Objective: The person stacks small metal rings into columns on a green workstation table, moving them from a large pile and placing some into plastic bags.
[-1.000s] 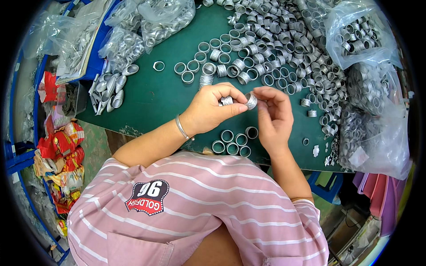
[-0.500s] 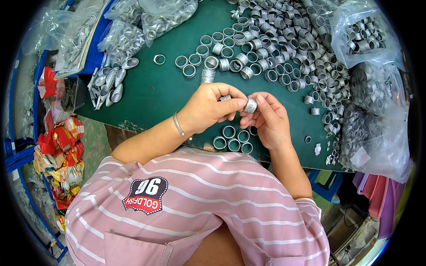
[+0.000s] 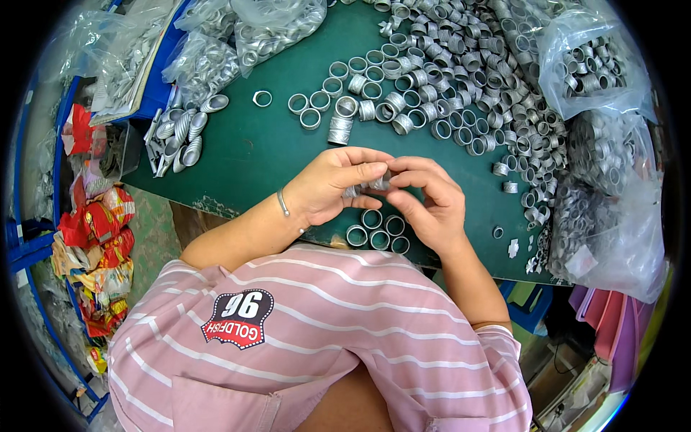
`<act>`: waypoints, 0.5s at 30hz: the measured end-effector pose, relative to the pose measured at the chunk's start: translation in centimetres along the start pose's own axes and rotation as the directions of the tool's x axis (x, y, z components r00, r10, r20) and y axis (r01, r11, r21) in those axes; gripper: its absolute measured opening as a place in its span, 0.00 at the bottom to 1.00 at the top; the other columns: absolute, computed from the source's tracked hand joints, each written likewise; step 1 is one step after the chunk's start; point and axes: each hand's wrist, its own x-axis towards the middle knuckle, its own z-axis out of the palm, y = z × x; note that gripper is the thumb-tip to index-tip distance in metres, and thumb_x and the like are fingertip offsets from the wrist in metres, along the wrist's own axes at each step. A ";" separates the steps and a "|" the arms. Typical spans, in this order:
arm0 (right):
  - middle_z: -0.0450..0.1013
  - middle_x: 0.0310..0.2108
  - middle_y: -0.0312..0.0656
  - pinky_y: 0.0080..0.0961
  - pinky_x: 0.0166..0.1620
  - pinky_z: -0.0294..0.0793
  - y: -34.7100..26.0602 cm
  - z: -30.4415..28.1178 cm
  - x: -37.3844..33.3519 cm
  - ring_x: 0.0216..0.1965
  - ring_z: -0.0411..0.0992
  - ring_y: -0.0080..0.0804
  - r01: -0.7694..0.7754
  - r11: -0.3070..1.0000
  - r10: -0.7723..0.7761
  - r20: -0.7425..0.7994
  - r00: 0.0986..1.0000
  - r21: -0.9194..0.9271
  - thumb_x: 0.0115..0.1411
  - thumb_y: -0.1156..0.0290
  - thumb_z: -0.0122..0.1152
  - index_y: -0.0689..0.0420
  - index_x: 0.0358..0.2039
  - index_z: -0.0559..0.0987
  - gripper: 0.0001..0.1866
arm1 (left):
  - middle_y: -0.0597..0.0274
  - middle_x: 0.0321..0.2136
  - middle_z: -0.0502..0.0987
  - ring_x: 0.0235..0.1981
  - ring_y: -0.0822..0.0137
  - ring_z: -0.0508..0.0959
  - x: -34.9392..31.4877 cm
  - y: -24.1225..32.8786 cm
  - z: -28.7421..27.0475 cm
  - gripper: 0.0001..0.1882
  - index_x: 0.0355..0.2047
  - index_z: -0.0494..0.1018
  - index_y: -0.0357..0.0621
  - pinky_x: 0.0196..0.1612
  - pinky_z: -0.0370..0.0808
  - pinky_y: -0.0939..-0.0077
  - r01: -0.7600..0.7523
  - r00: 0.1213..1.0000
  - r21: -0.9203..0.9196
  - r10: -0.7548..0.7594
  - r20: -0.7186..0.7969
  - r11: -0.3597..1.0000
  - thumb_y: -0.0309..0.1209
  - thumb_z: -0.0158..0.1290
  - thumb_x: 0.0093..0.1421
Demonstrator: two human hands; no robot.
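Above the near part of the table, my left hand (image 3: 332,186) is closed round short silvery metal rings (image 3: 352,191), partly hidden by its fingers. My right hand (image 3: 435,210) meets it from the right, thumb and fingers closed on a metal ring (image 3: 379,182) at the end of that row. Just below my hands, several wider rings (image 3: 377,237) lie on the table, their openings facing up. Beyond my left hand stands an upright stack of rings (image 3: 340,129), with more loose rings (image 3: 309,118) to its left.
A large heap of metal rings (image 3: 497,86) spreads over the green table (image 3: 237,155) at the far right. Clear plastic bags (image 3: 608,209) of parts line the right edge. At left lie oval-ended metal pieces (image 3: 191,153), a lone ring (image 3: 262,99) and a blue bin (image 3: 153,90).
My right hand has turned over, bringing its ring leftward against those in my left hand. My left hand has shifted slightly nearer my body, and more of the stack shows.
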 end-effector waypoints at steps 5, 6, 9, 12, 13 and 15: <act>0.73 0.30 0.44 0.28 0.34 0.71 2.1 -0.5 3.5 0.30 0.72 0.37 -0.026 0.883 -0.019 -0.091 0.996 -0.468 0.52 0.77 0.61 0.62 0.31 0.76 0.06 | 0.60 0.37 0.76 0.39 0.65 0.78 -0.3 0.1 -0.3 0.14 0.44 0.71 0.41 0.33 0.77 0.76 -0.048 0.997 0.051 0.051 -0.063 0.998 0.32 0.55 0.58; 0.72 0.29 0.43 0.27 0.33 0.71 2.7 -0.5 4.1 0.29 0.72 0.37 -0.025 0.794 -0.024 -0.074 0.997 -0.608 0.51 0.77 0.61 0.63 0.31 0.76 0.07 | 0.60 0.37 0.76 0.39 0.65 0.78 -0.2 0.2 -0.3 0.14 0.43 0.72 0.41 0.32 0.76 0.76 -0.053 0.996 0.055 0.057 -0.067 0.997 0.32 0.55 0.58; 0.73 0.30 0.43 0.26 0.32 0.72 3.1 -0.8 4.5 0.29 0.72 0.37 -0.011 0.732 0.021 0.006 1.000 -0.681 0.50 0.78 0.61 0.62 0.33 0.76 0.08 | 0.60 0.36 0.76 0.38 0.65 0.78 -0.7 0.4 0.3 0.12 0.40 0.72 0.41 0.31 0.76 0.78 -0.056 0.992 0.071 0.064 -0.105 0.996 0.32 0.54 0.58; 0.73 0.30 0.44 0.26 0.32 0.72 3.6 -1.3 3.7 0.29 0.72 0.39 -0.288 0.921 0.296 -0.012 0.955 -0.263 0.49 0.79 0.60 0.61 0.35 0.77 0.10 | 0.61 0.35 0.76 0.37 0.66 0.78 -0.9 0.5 0.2 0.10 0.38 0.73 0.41 0.29 0.75 0.79 -0.101 0.986 0.114 0.115 -0.122 0.988 0.32 0.55 0.58; 0.73 0.30 0.45 0.26 0.33 0.73 3.5 -1.3 3.3 0.29 0.73 0.40 -0.306 0.936 0.314 0.018 0.949 -0.175 0.49 0.82 0.58 0.60 0.35 0.77 0.11 | 0.61 0.35 0.76 0.36 0.67 0.78 -0.9 0.5 0.3 0.10 0.38 0.73 0.41 0.28 0.75 0.80 -0.112 0.982 0.149 0.132 -0.137 0.982 0.31 0.55 0.58; 0.73 0.31 0.44 0.26 0.33 0.73 1.9 -0.9 2.9 0.30 0.73 0.39 -0.079 0.962 0.092 0.037 0.995 -0.262 0.48 0.84 0.57 0.61 0.34 0.76 0.10 | 0.62 0.34 0.76 0.34 0.69 0.79 -0.6 0.5 0.6 0.09 0.37 0.74 0.41 0.26 0.74 0.82 -0.126 0.974 0.221 0.163 -0.158 0.967 0.31 0.56 0.57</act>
